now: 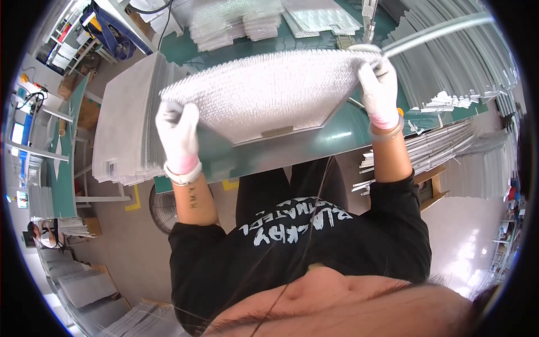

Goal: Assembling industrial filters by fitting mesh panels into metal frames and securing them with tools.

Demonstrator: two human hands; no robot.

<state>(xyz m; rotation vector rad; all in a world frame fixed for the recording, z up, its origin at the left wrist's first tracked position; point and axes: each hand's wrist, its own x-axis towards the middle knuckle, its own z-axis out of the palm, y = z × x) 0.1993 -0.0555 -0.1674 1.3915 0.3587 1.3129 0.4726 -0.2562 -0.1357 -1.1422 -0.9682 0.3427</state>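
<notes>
A silvery sheet of fine mesh (275, 90) spans the space between my two hands, raised over the green tabletop (342, 137). Its far edge bows upward, and a small tan patch sits at its near edge. My left hand (178, 132), in a white glove, is closed on the sheet's left corner. At the right corner my right hand (379, 92), gloved too, pinches the sheet. A long pale strip (438, 35) runs from beside my right hand toward the upper right; whether that hand also grips it I cannot tell.
A tall stack of mesh sheets (123, 123) stands at the left. More piles (236, 23) lie at the table's back, and large grey stacks (449, 56) fill the right. An upright metal fixture (368, 19) rises behind. Bundled strips (426, 149) and a floor fan (163, 212) are below.
</notes>
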